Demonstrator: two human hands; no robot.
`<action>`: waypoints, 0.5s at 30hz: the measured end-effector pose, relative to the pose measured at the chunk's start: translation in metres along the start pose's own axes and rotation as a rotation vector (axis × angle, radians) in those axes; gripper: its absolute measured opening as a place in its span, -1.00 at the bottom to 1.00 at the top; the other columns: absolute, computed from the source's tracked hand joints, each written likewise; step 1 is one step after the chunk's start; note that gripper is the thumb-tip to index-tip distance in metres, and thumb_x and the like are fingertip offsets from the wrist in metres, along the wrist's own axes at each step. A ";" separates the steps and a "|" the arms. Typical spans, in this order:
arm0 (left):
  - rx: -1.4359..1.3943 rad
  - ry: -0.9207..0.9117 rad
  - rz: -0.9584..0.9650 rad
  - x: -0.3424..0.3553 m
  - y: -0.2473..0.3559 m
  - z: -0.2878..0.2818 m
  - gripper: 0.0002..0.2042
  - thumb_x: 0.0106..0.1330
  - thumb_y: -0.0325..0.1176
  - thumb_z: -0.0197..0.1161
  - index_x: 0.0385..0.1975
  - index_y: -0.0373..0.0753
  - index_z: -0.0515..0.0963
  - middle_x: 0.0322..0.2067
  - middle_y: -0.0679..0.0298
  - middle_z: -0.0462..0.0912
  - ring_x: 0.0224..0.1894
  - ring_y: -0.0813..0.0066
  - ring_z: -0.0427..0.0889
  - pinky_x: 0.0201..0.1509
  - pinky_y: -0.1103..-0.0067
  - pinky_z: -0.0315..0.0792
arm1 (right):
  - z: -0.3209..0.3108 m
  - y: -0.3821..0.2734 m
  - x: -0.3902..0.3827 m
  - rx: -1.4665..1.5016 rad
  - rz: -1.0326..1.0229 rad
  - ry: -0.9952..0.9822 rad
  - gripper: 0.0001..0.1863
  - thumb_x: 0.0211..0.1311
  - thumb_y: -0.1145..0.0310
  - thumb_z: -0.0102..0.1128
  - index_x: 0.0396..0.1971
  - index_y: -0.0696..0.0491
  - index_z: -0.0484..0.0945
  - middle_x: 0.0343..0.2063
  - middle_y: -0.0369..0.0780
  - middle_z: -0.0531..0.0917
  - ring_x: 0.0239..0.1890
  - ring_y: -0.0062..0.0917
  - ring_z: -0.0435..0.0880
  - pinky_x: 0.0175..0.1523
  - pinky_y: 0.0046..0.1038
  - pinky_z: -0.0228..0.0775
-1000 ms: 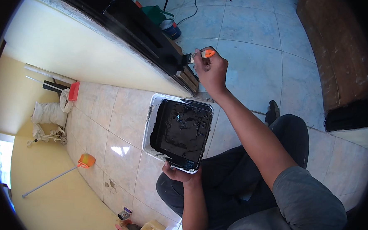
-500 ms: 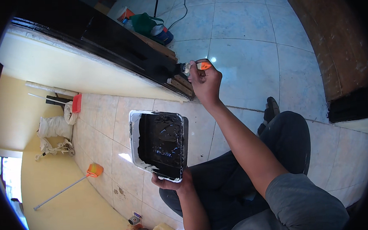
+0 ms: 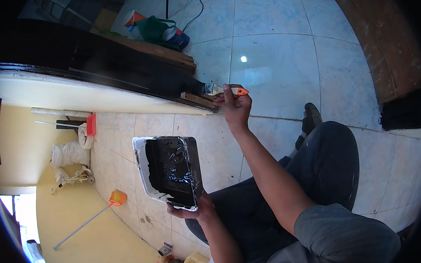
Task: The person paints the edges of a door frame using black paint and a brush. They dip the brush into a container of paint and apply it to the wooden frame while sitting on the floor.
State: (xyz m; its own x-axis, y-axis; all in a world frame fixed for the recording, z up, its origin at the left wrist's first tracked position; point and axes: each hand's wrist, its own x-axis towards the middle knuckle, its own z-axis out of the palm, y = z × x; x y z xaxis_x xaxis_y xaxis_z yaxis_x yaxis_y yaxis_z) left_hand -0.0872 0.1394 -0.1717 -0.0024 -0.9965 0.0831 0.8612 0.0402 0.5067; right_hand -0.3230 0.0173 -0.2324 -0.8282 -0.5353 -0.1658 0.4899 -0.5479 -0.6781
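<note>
My right hand (image 3: 237, 106) grips a flat paintbrush (image 3: 215, 89) by its pale handle with an orange end. The dark bristles meet the lower end of a black-painted door frame (image 3: 121, 72), just above a strip of bare brown wood (image 3: 198, 100). Below and to the left, my left hand (image 3: 193, 211) holds a rectangular paint tray (image 3: 196, 168) by its near edge, thumb along the rim. Wet black paint (image 3: 169, 169) coats the inside, leaving a white band at the left. The tray tilts, and part of the left hand is hidden beneath it.
A green bag (image 3: 154, 32) and a blue can (image 3: 179, 39) stand behind the frame. At right is a brown wooden panel (image 3: 382, 51) with a black lower end. An orange long-handled dustpan (image 3: 118, 198) and a white sack (image 3: 71, 154) lie along the left wall.
The view has turned slightly. The tray has shifted left and a little down. My right hand sits lower in view, with more of the brush handle showing; the bristles remain at the frame's end.
</note>
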 end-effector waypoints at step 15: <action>0.042 0.024 -0.004 0.005 0.003 -0.005 -0.22 0.31 0.16 0.20 0.47 -0.19 0.36 0.39 0.10 0.49 0.42 0.05 0.46 0.55 0.08 0.30 | 0.030 -0.028 -0.012 0.134 -0.054 -0.053 -0.82 0.54 0.35 0.23 -0.21 0.18 0.60 -0.49 -0.25 0.71 -0.45 -0.61 0.75 -0.26 -0.56 0.64</action>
State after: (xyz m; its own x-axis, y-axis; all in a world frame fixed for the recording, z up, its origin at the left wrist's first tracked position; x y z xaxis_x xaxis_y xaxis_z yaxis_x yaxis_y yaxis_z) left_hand -0.0818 0.1342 -0.1741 0.0069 -0.9981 0.0608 0.8389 0.0388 0.5429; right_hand -0.3186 0.0195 -0.1903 -0.8405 -0.5340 -0.0918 0.4803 -0.6557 -0.5826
